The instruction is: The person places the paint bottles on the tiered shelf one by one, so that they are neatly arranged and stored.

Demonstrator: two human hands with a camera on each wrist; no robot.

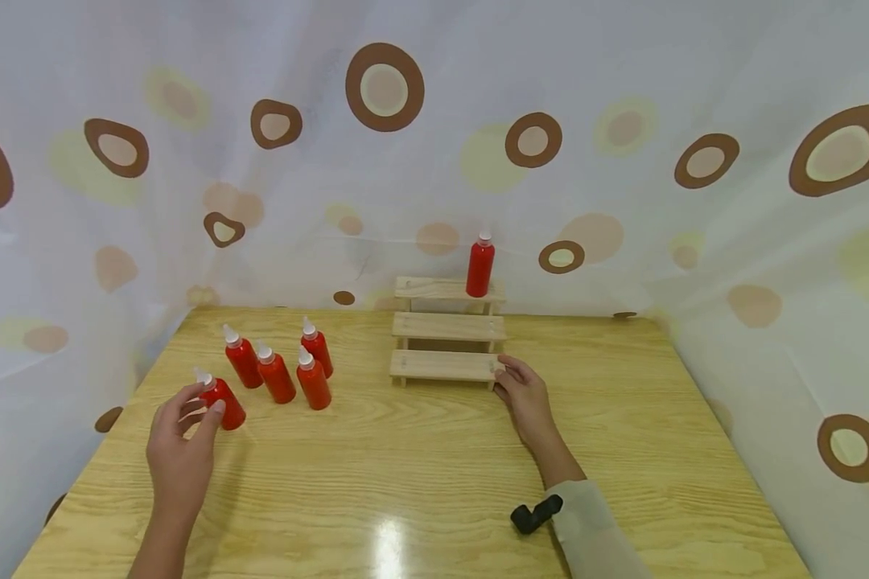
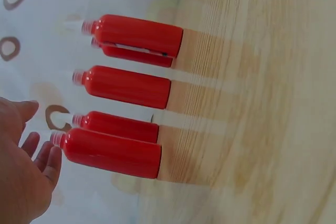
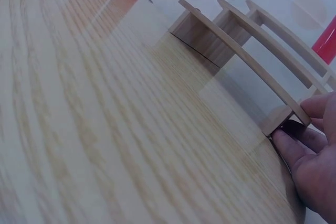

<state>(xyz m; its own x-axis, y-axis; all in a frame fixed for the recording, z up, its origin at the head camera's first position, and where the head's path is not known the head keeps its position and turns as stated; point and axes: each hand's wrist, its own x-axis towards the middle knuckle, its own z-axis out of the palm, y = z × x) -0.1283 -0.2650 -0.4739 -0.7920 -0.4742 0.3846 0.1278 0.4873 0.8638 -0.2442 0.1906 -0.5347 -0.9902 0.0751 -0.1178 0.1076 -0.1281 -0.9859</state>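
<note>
At the head view's lower left, the left hand (image 1: pixel 179 457) curved relaxed, unclosed fingers beside the nearest red bottle (image 1: pixel 226 404), four other bottles (image 1: pixel 277 379) standing beyond. Right of centre, the right hand (image 1: pixel 529 402) pinched the lowest step (image 1: pixel 442 365) of the wooden stand (image 1: pixel 447 326); a lone bottle (image 1: pixel 480 270) topped it.

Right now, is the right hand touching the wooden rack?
Touching. The right wrist view shows the right hand gripping the wooden rack at one end of its lowest step.
</note>
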